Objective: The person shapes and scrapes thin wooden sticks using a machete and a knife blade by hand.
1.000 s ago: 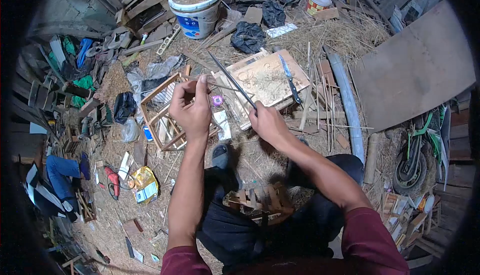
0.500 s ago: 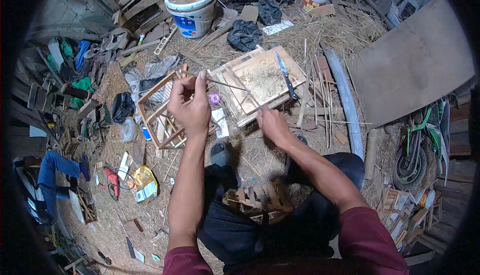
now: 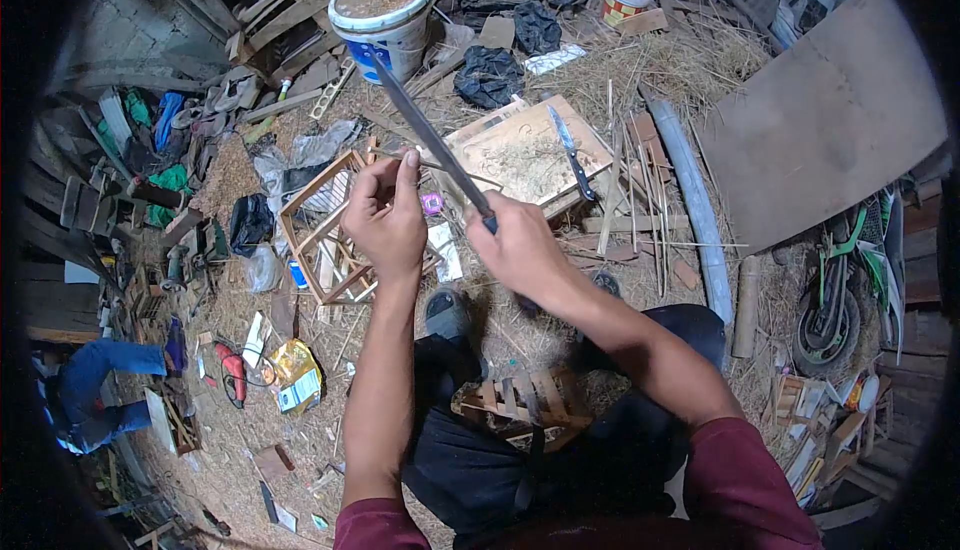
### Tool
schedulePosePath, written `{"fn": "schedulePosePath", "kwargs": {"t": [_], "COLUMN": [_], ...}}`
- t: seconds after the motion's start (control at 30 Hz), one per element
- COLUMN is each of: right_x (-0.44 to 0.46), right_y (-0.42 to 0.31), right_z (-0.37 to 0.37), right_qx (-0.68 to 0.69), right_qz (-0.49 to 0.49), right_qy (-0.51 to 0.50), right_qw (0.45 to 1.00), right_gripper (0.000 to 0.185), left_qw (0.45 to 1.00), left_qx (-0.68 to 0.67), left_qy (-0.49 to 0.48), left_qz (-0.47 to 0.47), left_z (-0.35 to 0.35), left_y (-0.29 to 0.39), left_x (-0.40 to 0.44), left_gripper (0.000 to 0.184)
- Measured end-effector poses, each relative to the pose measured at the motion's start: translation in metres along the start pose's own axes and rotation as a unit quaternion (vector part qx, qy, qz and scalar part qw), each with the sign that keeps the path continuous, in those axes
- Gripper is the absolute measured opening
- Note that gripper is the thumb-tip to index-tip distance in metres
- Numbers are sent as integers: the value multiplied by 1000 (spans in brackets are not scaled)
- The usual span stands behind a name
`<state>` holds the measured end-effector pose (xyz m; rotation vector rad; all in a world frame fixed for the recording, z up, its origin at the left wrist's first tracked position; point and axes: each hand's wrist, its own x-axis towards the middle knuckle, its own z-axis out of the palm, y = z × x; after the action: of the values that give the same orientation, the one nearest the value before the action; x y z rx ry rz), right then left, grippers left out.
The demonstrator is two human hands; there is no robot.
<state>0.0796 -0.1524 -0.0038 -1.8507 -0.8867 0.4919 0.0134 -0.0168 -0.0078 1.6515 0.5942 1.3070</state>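
Observation:
My left hand (image 3: pixel 385 215) is closed, pinching a thin wooden stick (image 3: pixel 430 163) between thumb and fingers. The stick runs to the right, passing by the knife blade. In my right hand (image 3: pixel 520 245), the fingers wrap round the dark handle of a long knife (image 3: pixel 425 132). Its blade points up and left, crossing the stick in view; I cannot tell whether they touch. Beyond my hands lies a wooden board (image 3: pixel 500 140) with plant-like shavings on it. A second knife (image 3: pixel 573 155) with a black handle rests along the board's right side.
A wooden frame (image 3: pixel 325 240) stands left of my left hand. Loose sticks (image 3: pixel 640 185) and a grey pole (image 3: pixel 695 210) lie right of the board. A bucket (image 3: pixel 380 15) stands behind. A red power tool (image 3: pixel 232 375) lies on the littered ground, near another person's blue-clad leg (image 3: pixel 100 380).
My right hand has come up and to the left, and the knife blade now rises far above the stick. My left hand keeps hold of the stick, nearly in place.

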Motion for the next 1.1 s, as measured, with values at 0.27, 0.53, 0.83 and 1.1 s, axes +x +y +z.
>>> {"fn": "schedulePosePath", "kwargs": {"t": [0.27, 0.53, 0.83, 1.1], "right_x": [-19, -10, -11, -4], "right_y": [-4, 21, 26, 119], "right_z": [3, 9, 3, 23], "right_qx": [20, -45, -50, -100], "right_qz": [-31, 54, 65, 137], "right_qy": [24, -24, -34, -24], "right_qw": [999, 997, 996, 985], "right_gripper": [21, 18, 26, 27], "left_qw": [999, 999, 999, 999], "left_qx": [20, 13, 31, 14], "left_qy": [-32, -30, -35, -2], "left_qz": [20, 29, 22, 30], "left_z": [2, -1, 6, 7], "left_y": [5, 1, 5, -5], "left_x": [-15, -12, -11, -1], "left_gripper": [7, 6, 8, 8]}}
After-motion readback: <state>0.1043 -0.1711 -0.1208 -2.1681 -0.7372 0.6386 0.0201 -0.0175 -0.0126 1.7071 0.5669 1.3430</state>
